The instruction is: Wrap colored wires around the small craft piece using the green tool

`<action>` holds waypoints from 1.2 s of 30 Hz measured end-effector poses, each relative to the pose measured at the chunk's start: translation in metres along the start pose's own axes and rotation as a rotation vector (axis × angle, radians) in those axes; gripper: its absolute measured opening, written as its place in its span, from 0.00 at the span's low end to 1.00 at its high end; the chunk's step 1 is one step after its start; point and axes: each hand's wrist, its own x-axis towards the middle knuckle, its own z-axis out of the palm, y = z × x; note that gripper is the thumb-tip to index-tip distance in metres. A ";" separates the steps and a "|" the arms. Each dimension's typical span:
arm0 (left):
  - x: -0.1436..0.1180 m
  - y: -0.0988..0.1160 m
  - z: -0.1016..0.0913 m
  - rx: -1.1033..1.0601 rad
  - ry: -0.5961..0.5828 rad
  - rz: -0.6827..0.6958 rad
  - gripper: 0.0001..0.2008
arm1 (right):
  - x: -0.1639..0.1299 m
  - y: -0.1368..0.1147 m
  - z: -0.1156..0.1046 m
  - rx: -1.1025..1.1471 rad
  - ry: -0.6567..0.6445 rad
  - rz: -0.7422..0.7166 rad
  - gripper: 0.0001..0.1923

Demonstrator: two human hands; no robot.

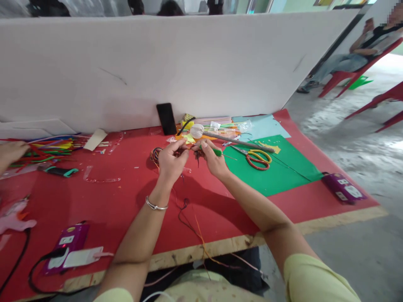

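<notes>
Centre frame: left hand (171,161) fingers pinch thin wires (185,209); right hand (214,160) fingers pinch green-handled tool (216,152); scissors (258,159) lie right on worktop (103,201).

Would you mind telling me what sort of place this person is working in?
It looks like a craft or hobby workstation in a shared workroom. The red-covered table holds coloured pipe cleaners, scissors on green paper, and a white partition board backs it. Both hands pinch thin wires.
</notes>
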 end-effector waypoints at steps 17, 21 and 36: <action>-0.003 0.006 0.005 -0.227 -0.034 -0.213 0.18 | 0.002 0.000 -0.002 0.094 -0.053 0.062 0.28; 0.000 0.002 0.000 -0.147 -0.053 -0.105 0.18 | 0.001 0.001 -0.003 0.090 -0.057 0.049 0.27; 0.009 -0.006 -0.019 0.032 -0.143 0.013 0.24 | 0.008 -0.006 -0.022 0.076 -0.274 0.089 0.25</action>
